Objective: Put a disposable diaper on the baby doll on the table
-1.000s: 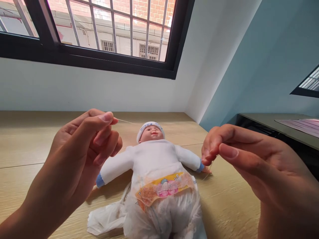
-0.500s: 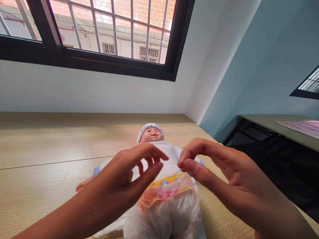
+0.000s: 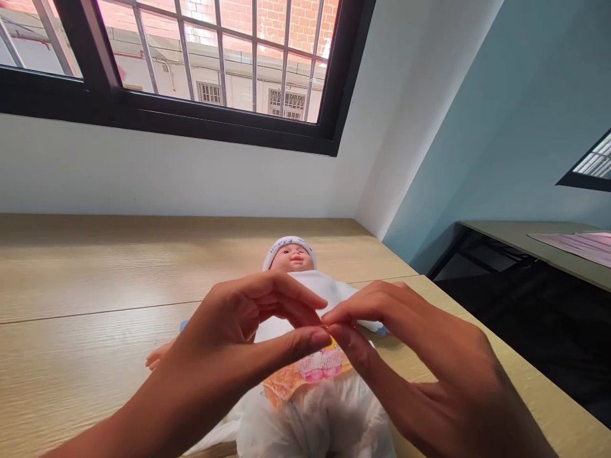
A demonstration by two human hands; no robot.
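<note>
A baby doll (image 3: 291,257) in a white cap and white top lies on its back on the wooden table (image 3: 95,267). It wears a white diaper (image 3: 310,413) with an orange, yellow and pink printed front. Over the doll's belly, my left hand (image 3: 233,331) curves in from the left, its thumb and fingertips drawn close together. My right hand (image 3: 415,350) comes from the other side, thumb and index fingertip pinched. The fingertips of both hands meet above the diaper's waistband; whatever is between them is hidden or too small to make out.
Behind the table rises a white wall (image 3: 167,178) with a barred, black-framed window (image 3: 224,114). To the right, beyond the table's edge, stands a second table (image 3: 515,235) with a pinkish sheet (image 3: 577,245) on it.
Both hands have come together, so their fingertips now meet over the doll's belly. The left thumb and fingers have drawn closer; the right hand has shifted left and slightly down. The doll stays put.
</note>
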